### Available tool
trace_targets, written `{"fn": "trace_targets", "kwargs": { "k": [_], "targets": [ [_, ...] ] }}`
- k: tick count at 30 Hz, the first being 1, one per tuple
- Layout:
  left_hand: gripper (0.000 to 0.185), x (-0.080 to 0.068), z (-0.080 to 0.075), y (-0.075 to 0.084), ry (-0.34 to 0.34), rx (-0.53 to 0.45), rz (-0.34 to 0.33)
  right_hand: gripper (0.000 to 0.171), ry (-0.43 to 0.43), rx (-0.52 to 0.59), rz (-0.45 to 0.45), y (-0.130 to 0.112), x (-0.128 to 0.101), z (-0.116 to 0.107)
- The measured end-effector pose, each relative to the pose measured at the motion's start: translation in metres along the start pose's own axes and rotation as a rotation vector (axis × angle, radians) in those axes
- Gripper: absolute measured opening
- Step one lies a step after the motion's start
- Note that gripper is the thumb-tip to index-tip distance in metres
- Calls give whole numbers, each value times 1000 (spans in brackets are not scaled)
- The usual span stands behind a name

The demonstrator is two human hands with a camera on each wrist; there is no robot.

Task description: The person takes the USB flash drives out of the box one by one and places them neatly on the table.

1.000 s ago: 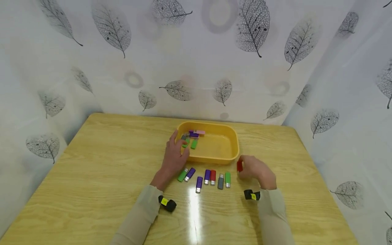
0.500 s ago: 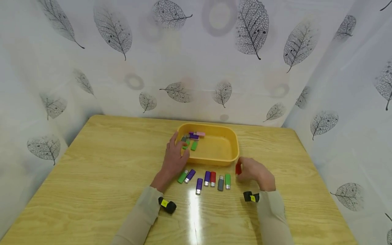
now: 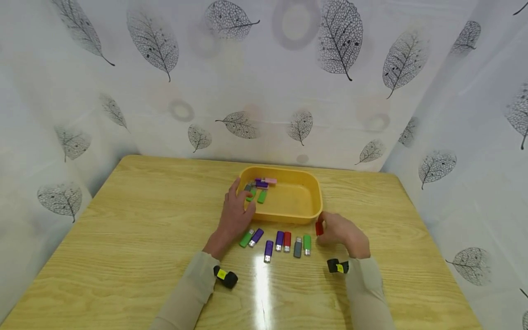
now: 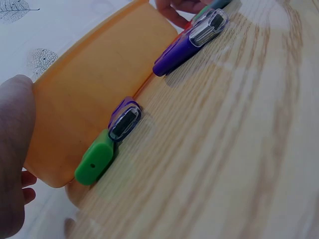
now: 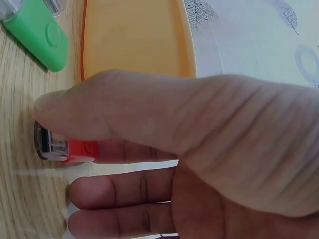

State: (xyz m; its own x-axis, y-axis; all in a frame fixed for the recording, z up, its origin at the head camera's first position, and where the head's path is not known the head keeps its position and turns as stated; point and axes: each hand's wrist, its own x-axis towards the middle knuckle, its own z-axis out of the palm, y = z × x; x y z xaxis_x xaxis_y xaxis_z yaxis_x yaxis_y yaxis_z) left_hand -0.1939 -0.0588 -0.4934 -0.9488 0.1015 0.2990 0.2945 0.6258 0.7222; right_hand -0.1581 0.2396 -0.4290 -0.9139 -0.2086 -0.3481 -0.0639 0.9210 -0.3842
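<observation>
My right hand (image 3: 327, 228) pinches a red USB stick (image 3: 319, 228) just above the table, right of a row of sticks. In the right wrist view the thumb lies over the red USB stick (image 5: 77, 150), whose metal plug points away from the palm. My left hand (image 3: 241, 202) rests with relaxed fingers against the front left corner of a yellow tray (image 3: 310, 208). The left wrist view has the thumb (image 4: 14, 149) beside the tray's outer wall (image 4: 94, 94). Several sticks lie in the tray's left end, among them a green one (image 3: 261, 196) and a purple one (image 3: 261, 183).
In front of the tray several sticks lie in a row on the wooden table (image 3: 123, 238): green (image 3: 246, 238), purple (image 3: 256, 236), purple (image 3: 268, 250), red (image 3: 287, 240), grey (image 3: 297, 247), green (image 3: 307, 244). Leaf-patterned curtains close off the back and sides.
My right hand has drifted a little left and down with the red stick, closer to the row's right end. The left hand has stayed at the tray corner.
</observation>
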Motion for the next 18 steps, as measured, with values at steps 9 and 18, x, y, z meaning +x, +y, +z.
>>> {"fn": "trace_targets", "kwargs": {
  "k": [9,18],
  "targets": [
    [34,0,-1,1,5,1,8,59,6,8,-56,1,3,0],
    [32,0,-1,2,9,4,2,59,18,17,-77,-2,4,2]
  ]
}}
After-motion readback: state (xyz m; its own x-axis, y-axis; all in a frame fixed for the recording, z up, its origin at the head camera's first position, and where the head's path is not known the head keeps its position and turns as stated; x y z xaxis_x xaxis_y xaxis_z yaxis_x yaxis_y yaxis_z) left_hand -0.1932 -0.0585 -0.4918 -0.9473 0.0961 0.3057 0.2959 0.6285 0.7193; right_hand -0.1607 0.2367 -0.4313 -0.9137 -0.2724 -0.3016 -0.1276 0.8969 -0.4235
